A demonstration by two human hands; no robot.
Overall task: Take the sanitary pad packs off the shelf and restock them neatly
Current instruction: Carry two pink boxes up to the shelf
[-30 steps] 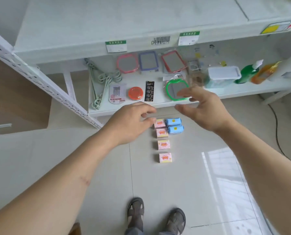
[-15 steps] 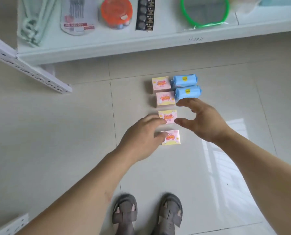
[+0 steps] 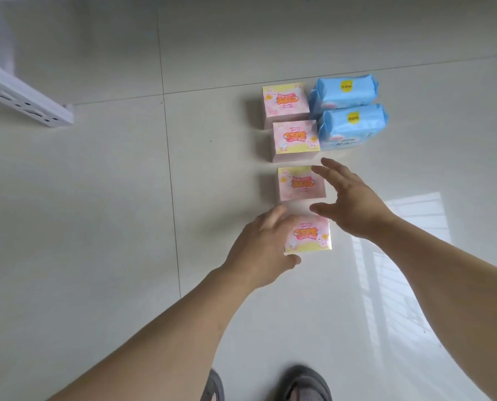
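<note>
On the floor (image 3: 97,198), four pink packs (image 3: 295,139) lie in a column beside two blue packs (image 3: 353,125). Left hand (image 3: 263,247) grips the nearest pink pack (image 3: 311,237); right hand (image 3: 354,202) hovers just above, fingers spread, holding nothing.

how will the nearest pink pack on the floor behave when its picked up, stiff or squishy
The nearest pink pack looks boxy with crisp edges, so it probably holds its shape better than the pillowy blue packs. It is small beside the left hand at its edge, so likely light. Its glossy face may be a bit slippery.
</note>
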